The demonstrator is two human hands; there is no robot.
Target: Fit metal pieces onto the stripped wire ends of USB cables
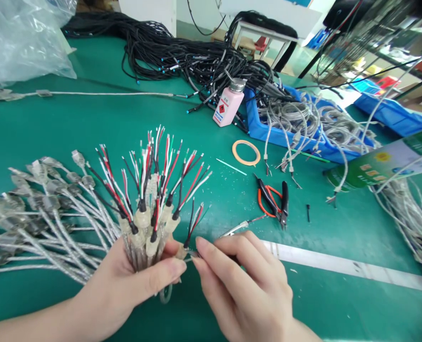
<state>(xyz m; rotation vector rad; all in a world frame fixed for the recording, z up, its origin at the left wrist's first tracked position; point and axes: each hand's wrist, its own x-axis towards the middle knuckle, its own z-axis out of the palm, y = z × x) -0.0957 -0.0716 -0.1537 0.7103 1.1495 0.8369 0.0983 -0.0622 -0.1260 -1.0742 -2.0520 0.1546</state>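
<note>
My left hand is closed around a bundle of cables with pale connector ends pointing up. Red, white, black and green wires with stripped tips fan out from black sleeves on these ends. One cable end leans out to the right, beside my left thumb. Against it, my right hand pinches something thin and greyish between thumb and index finger; it is too small to make out. Another cable end, with bare wires, shows just beyond my right knuckles. The bundle's clear braided cables trail left across the green table.
Pliers with orange-and-black handles, a tape ring and a small black piece lie right. Behind stand a pink bottle and a blue bin of coiled cables. Black cables heap at the back; a green can lies right.
</note>
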